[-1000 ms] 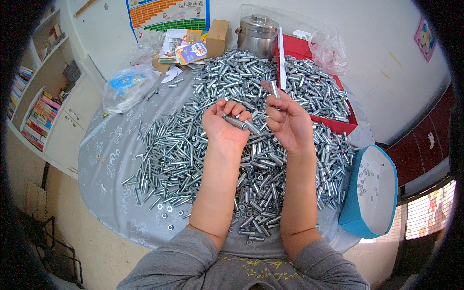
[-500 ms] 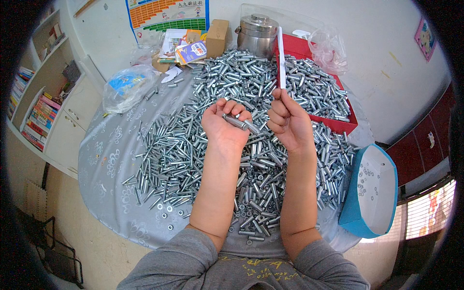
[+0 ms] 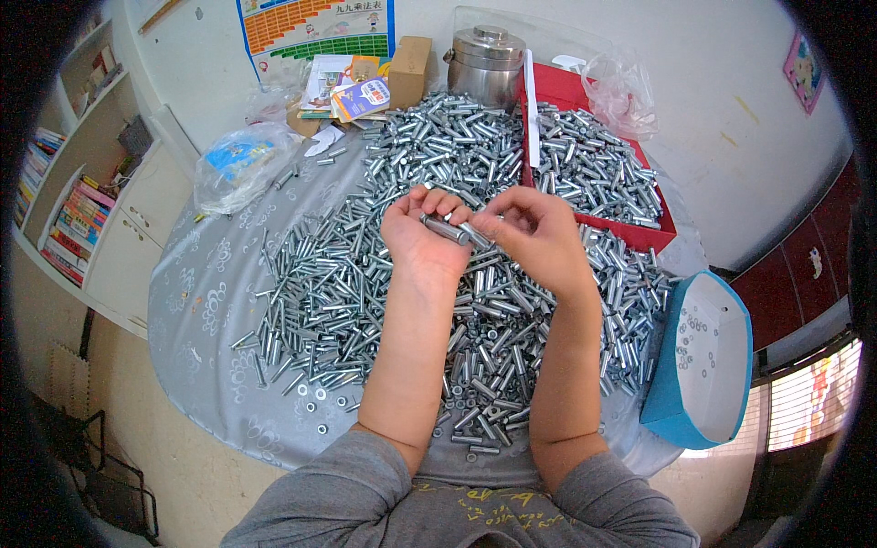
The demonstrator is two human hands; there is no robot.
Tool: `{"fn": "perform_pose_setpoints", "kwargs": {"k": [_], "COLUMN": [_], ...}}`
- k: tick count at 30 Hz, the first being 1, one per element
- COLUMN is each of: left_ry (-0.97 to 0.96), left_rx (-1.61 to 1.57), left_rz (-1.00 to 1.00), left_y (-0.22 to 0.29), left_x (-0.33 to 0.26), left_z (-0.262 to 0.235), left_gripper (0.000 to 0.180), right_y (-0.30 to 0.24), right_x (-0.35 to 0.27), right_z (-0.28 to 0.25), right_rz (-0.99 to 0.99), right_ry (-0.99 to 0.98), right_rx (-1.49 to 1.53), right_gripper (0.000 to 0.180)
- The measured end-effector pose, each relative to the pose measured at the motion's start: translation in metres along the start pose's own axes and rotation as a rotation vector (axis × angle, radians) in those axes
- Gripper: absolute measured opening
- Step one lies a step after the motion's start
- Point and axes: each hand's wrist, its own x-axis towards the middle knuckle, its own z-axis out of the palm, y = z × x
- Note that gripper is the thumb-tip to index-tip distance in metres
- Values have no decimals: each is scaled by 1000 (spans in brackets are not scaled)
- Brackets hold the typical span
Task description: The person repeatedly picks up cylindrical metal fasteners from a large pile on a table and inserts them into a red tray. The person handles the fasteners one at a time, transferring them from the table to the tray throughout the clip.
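One grey, flower-patterned tablecloth bears heaped silver metal pieces

A grey fabric shirt shows yellow lettering; a rectangular orange-and-green poster carries printed characters. The bare right hand gathers its fingertips beside the left; whether they pinch anything cannot be told. The bare left hand curls its fingers around a smooth silver cylinder.

Free tablecloth leftward; metal pile blocks centre, height unclear.

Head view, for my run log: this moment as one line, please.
left hand: holds metal cylinder; right hand: fingertips beside it; below: heaped metal parts
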Motion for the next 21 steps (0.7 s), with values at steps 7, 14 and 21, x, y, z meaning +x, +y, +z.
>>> {"fn": "perform_pose_setpoints", "kwargs": {"k": [7,14,21], "left_ry": [33,10,80], "left_rx": [18,40,-6], "left_rz": [77,86,-5], "left_y": [-1,1,-6], "left_x": [0,1,-5], "left_z": [2,0,6], "left_gripper": [20,20,22], "right_y": [-6,6,-1], "right_x": [-3,-4,-15], "right_z": [5,6,-7], "right_rz": [-15,9,-121], "right_ry": [-117,-208,-146], "right_rx": [-66,51,-259], "right_gripper": [22,22,17]}}
